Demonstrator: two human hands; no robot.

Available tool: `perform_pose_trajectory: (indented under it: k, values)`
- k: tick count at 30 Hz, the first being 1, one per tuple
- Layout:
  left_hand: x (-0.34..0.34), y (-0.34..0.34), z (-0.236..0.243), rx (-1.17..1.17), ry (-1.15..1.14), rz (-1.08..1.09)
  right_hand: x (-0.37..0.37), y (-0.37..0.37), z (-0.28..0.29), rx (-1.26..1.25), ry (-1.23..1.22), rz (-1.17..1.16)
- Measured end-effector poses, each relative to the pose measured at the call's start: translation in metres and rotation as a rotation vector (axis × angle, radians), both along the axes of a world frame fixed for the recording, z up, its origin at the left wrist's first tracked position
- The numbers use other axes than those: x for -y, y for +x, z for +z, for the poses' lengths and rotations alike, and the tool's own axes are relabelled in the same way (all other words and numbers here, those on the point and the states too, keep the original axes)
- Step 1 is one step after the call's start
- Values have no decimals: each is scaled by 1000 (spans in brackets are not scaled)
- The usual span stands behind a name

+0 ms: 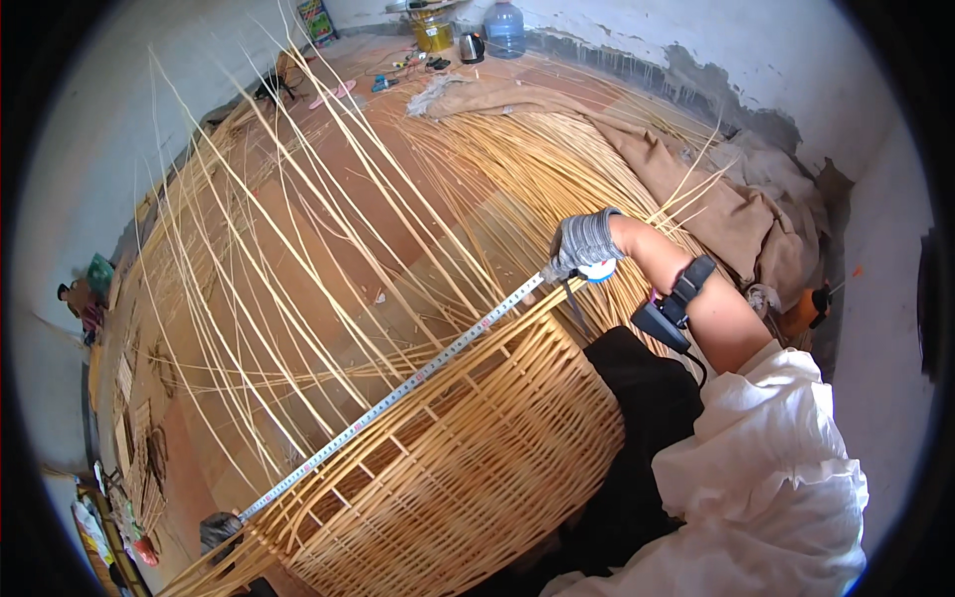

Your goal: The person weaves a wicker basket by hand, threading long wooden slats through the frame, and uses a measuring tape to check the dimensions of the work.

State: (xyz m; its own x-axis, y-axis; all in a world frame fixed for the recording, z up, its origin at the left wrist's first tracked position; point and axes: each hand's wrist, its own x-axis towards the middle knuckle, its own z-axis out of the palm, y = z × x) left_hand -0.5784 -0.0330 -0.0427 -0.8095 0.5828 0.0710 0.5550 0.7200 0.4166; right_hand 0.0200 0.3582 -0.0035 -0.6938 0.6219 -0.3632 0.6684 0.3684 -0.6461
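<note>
A partly woven wicker basket [468, 468] lies tilted in front of me, with long uncut rods [288, 229] standing up from its far side. Along its upper edge a white tape measure [418, 379] is stretched out straight. My right hand [585, 244], in a grey glove, is closed round the tape's white and blue case at the basket's right end. At the lower left, my left hand [221, 530], in a dark glove, is closed at the other end of the tape, beside the basket's left corner; its fingers are partly hidden.
A large bundle of peeled rods [567, 159] lies beyond the basket, partly under brown cloth [676, 169]. By the back wall stand a blue water bottle [504, 30], a kettle [472, 47] and a yellow tub [432, 32]. Pink slippers [333, 94] and scraps lie on the floor.
</note>
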Motion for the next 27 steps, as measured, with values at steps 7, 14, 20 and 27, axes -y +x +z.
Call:
perform_pose_trajectory:
  k: [7,14,20,27]
  values:
    - [-4,1,-1,-2,-9,1,-1,9,-2,-133,264,178]
    - [-6,5,0,-7,-12,3,9,6,1,114,230,-34]
    - [-8,6,-1,-10,-10,-4,6,7,-4,94,203,-50]
    - [-10,6,-2,-8,-10,-3,6,7,-4,74,174,-88]
